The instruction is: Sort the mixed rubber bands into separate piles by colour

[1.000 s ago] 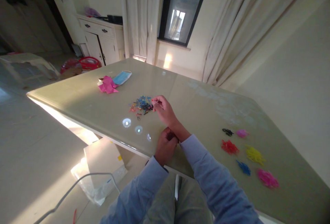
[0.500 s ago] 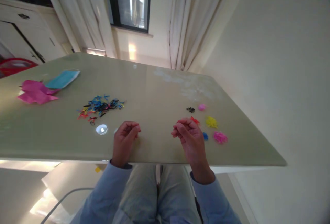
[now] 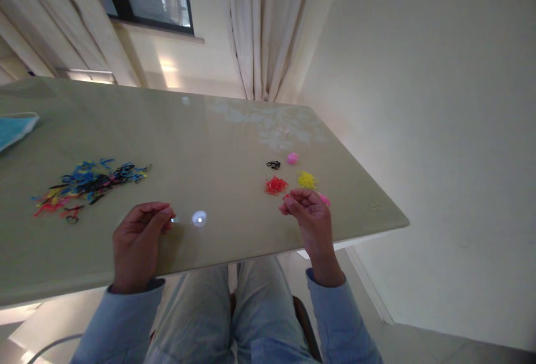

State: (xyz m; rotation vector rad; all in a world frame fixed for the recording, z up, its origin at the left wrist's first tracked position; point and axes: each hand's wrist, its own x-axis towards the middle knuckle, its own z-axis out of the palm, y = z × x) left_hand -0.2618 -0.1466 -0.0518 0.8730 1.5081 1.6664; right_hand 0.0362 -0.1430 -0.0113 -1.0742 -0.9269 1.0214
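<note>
My right hand (image 3: 310, 221) is closed in a pinch above the table, just in front of a red pile of small rubber bands (image 3: 276, 185). A tiny reddish speck shows at its fingertips, too small to name. Near it lie a yellow pile (image 3: 307, 180), a black pile (image 3: 273, 164), a light pink pile (image 3: 292, 158) and a bright pink pile (image 3: 325, 200) partly covered by the hand. My left hand (image 3: 140, 241) is also pinched; what its fingertips hold, if anything, cannot be made out. Beyond it to the left spreads a mixed heap of coloured bands (image 3: 90, 180).
The glossy table (image 3: 226, 185) has its front edge close to my lap. A blue face mask (image 3: 15, 130) lies at the far left. A wall (image 3: 397, 101) stands on the right, and curtains (image 3: 268, 29) hang behind the table.
The view has turned to the right. My right hand has moved off the red pile, which is now uncovered, and the blue pile is hidden. My hands are farther apart.
</note>
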